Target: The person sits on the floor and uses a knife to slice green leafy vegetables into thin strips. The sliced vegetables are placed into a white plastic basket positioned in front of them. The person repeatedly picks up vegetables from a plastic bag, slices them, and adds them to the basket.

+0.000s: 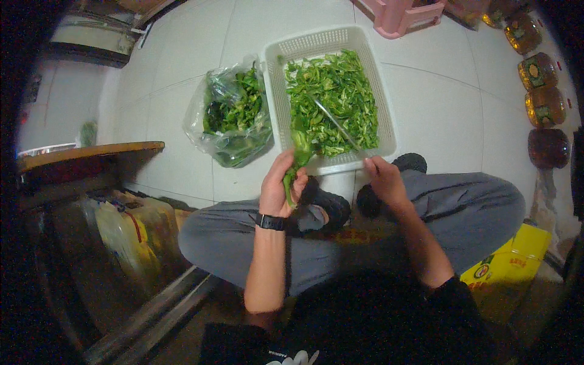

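Observation:
My left hand (279, 185), with a black watch on its wrist, grips a green pepper (301, 153) by its stem end. The pepper's upper part looks cut and hangs over the near left rim of a white plastic basket (388, 123). Cut green pepper pieces (335, 100) lie spread inside that basket. In my right hand (385, 178) is a knife, its narrow blade (335, 119) pointing up and left above the pieces. The knife's handle is mostly hidden by my fingers. Left of the basket stands a clear plastic bag (196, 121) holding green peppers (244, 105).
A pink plastic stool (388, 18) stands beyond the basket on the tiled floor (173, 109). Several jars (545, 107) line the right side. A yellow box (515, 255) is beside my right knee. At left are a wooden tabletop edge (114, 149) and filled plastic bags (132, 228).

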Action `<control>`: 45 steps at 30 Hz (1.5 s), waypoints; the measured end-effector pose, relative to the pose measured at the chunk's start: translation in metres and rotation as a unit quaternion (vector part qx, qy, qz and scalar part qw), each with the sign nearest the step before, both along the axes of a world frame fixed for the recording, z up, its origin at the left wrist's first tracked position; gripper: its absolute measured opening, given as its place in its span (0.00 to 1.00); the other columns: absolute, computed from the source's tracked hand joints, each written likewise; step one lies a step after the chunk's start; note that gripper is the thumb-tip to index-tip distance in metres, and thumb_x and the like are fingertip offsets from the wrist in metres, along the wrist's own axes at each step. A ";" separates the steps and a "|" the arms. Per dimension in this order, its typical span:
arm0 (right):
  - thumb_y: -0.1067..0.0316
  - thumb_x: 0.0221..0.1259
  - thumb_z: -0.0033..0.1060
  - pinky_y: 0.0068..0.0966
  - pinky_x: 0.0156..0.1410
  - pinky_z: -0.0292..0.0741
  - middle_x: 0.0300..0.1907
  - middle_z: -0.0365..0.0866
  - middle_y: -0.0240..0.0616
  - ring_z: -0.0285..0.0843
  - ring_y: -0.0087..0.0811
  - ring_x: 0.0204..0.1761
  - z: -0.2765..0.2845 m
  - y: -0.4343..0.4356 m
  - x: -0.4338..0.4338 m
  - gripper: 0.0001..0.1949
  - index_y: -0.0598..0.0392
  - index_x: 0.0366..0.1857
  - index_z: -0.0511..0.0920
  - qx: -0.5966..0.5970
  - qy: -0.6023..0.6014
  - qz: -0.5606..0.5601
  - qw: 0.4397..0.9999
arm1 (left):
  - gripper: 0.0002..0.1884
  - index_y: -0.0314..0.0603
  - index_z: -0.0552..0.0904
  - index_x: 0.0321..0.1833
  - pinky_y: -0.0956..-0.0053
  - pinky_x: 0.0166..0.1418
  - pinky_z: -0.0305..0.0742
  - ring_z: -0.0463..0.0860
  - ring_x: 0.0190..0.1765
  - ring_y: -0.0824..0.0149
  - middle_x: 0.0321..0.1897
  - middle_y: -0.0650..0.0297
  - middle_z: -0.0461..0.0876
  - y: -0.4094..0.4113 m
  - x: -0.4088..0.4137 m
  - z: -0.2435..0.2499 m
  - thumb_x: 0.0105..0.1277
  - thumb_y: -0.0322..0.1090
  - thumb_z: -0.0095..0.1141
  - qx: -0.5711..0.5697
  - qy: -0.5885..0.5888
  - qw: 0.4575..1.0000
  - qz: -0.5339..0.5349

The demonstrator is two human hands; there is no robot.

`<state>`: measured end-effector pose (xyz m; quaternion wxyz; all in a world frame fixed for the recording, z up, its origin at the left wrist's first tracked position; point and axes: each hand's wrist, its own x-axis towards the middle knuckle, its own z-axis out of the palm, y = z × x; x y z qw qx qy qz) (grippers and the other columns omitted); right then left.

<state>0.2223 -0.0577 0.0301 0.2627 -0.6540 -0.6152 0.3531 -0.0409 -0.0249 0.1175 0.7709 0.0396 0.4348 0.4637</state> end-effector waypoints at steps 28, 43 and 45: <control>0.58 0.68 0.53 0.39 0.43 0.74 0.33 0.80 0.50 0.80 0.48 0.37 0.058 -0.005 -0.028 0.13 0.58 0.38 0.79 -0.054 0.051 0.019 0.997 | 0.16 0.38 0.72 0.57 0.77 0.38 0.81 0.84 0.38 0.65 0.39 0.59 0.81 0.002 0.016 0.006 0.67 0.27 0.53 0.019 0.161 0.987 0.001; 0.64 0.59 0.63 0.42 0.39 0.74 0.32 0.79 0.46 0.79 0.51 0.35 0.079 -0.007 -0.031 0.09 0.57 0.37 0.77 0.032 0.063 0.111 0.991 | 0.13 0.41 0.73 0.57 0.78 0.37 0.81 0.83 0.41 0.67 0.42 0.61 0.82 -0.003 0.012 0.004 0.70 0.29 0.49 0.079 0.175 0.981 -0.006; 0.65 0.58 0.63 0.42 0.39 0.74 0.32 0.79 0.47 0.79 0.51 0.36 0.077 -0.010 -0.026 0.09 0.57 0.37 0.77 0.014 0.044 0.104 0.994 | 0.14 0.38 0.73 0.57 0.77 0.38 0.80 0.82 0.40 0.67 0.42 0.59 0.81 -0.003 0.011 0.003 0.70 0.28 0.49 0.082 0.171 0.982 -0.016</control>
